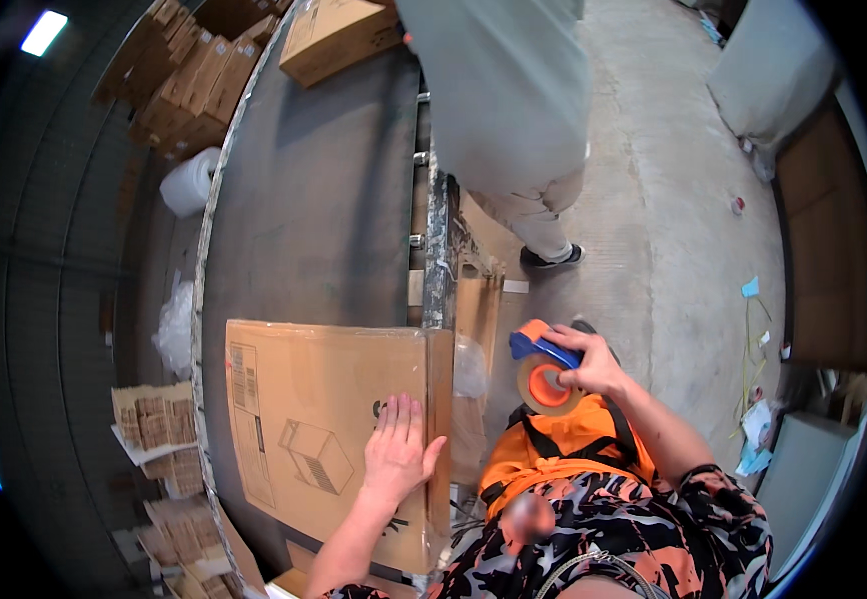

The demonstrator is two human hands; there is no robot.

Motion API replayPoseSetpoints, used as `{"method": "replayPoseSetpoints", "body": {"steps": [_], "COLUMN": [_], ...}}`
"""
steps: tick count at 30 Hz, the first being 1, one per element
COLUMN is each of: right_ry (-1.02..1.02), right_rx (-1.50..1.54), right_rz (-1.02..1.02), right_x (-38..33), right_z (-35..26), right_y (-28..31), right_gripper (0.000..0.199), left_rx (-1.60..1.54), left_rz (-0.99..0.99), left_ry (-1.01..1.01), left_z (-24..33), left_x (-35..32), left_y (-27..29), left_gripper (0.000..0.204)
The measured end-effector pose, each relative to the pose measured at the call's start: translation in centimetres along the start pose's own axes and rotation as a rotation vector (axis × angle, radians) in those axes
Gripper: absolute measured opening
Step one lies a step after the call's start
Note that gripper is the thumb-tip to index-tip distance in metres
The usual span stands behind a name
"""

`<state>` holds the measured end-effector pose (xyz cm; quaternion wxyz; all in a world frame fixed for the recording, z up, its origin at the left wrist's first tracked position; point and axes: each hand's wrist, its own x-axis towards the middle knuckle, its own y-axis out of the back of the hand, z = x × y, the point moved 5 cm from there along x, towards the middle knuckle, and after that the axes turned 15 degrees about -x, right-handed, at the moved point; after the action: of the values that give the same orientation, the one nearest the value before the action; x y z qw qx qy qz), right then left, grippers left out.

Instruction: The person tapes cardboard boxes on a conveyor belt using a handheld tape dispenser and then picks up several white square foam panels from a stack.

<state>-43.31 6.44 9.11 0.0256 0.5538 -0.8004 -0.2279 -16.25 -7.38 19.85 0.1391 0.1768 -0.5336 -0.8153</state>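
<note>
The left hand (397, 451) lies flat and unclenched on the cardboard box (329, 429) at the desk (314, 200) edge, while the right hand (593, 364), clenched in a grip on the tape dispenser (545, 371), hangs off to the box's right, the dispenser's blade hidden from where I stand.

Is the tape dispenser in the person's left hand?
No, the right hand holds the tape dispenser, while the left hand lies flat on the cardboard box.
</note>
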Motion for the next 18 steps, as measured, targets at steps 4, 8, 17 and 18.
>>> {"method": "replayPoseSetpoints", "body": {"steps": [4,8,17,18], "right_ry": [0.02,0.119,0.279,0.381], "right_rx": [0.166,0.305,0.047,0.016], "right_rz": [-0.332,-0.551,-1.338,-1.375], "right_x": [10.3,20.8,25.5,24.1], "right_z": [0.7,-4.2,-7.5,-6.2], "right_y": [-0.9,-2.1,-7.9,-7.8], "right_gripper": [0.073,0.072,0.07,0.07], "left_rx": [-0.071,0.036,0.027,0.064], "left_rz": [0.322,0.409,0.405,0.333], "left_ry": [0.142,0.353,0.433,0.447], "left_z": [1.4,-0.9,-2.4,-2.4], "left_x": [4.7,12.2,13.4,13.5], "left_y": [0.7,0.2,-0.7,-0.8], "left_gripper": [0.104,0.13,0.118,0.115]}}
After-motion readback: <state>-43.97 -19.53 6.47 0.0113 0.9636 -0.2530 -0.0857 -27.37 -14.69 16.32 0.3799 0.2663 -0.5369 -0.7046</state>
